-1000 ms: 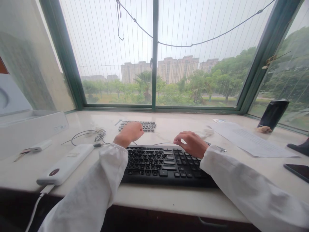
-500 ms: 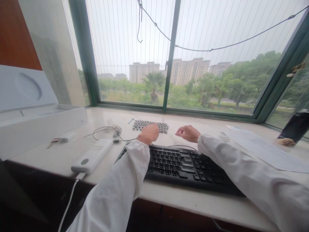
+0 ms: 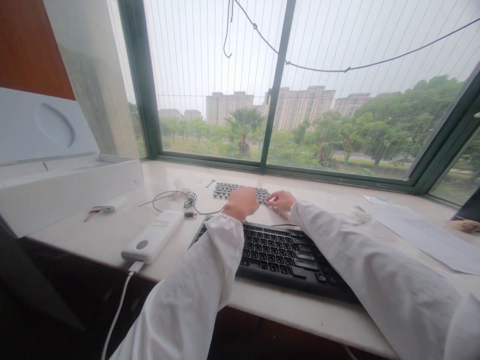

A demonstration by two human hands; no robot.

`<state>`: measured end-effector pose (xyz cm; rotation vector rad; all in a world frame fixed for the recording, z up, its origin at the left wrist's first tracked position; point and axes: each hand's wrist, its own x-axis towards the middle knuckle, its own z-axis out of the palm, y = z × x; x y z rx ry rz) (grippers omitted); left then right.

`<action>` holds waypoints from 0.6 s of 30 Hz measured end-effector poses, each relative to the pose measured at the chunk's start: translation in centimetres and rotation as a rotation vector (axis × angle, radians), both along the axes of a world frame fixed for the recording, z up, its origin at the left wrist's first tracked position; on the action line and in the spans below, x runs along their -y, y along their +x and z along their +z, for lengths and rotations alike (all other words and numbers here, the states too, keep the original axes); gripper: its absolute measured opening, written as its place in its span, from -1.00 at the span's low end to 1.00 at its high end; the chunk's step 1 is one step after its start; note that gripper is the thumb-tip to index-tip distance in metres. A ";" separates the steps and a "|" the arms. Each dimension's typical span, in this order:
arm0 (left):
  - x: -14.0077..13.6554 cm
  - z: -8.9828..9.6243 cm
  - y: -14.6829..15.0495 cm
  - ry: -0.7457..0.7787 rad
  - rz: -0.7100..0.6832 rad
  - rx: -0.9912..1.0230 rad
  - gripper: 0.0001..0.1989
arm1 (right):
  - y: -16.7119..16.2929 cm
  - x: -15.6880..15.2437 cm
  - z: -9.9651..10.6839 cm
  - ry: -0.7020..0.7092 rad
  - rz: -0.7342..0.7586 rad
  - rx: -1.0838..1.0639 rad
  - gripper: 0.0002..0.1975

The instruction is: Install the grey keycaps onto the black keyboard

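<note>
Rows of small dark keycaps (image 3: 222, 189) lie on the white sill behind a black keyboard (image 3: 275, 252). Much of the keyboard's left and middle part shows bare key sockets, while larger caps sit toward its right. My left hand (image 3: 243, 202) is curled over the front of the keycap rows, its fingertips hidden behind its back. At the right end of the rows is my right hand (image 3: 282, 200), thumb and fingers drawn together at the last caps. Whatever either hand holds is too small or hidden to make out.
Left of the keyboard lie a white power bank (image 3: 154, 237) with a cable, a coiled black USB cord (image 3: 189, 200) and keys (image 3: 98, 211). A white box (image 3: 71, 192) stands at far left. Papers (image 3: 420, 232) lie at right; a small blue tool (image 3: 210, 183) is near the window.
My right hand has moved left and reached the right end of the keycap rows. My left hand stays over the rows. The whole view has shifted slightly.
</note>
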<state>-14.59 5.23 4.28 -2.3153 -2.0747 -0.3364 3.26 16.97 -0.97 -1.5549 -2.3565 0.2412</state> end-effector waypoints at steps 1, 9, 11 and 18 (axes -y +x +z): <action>0.0 0.1 0.0 0.000 -0.010 0.004 -0.65 | -0.1 0.2 0.2 -0.001 0.003 -0.003 -0.67; 1.3 1.4 -0.6 -0.121 -0.199 0.070 -0.67 | 2.3 5.5 3.6 -0.031 0.113 -0.052 -0.65; 1.8 2.0 -0.6 -0.194 -0.312 0.105 -0.65 | 3.6 8.5 4.2 -0.056 0.203 -0.106 -0.58; 4.3 3.7 0.9 -0.460 -0.700 0.145 -0.55 | 6.0 17.3 4.1 -0.235 0.361 -0.260 -0.58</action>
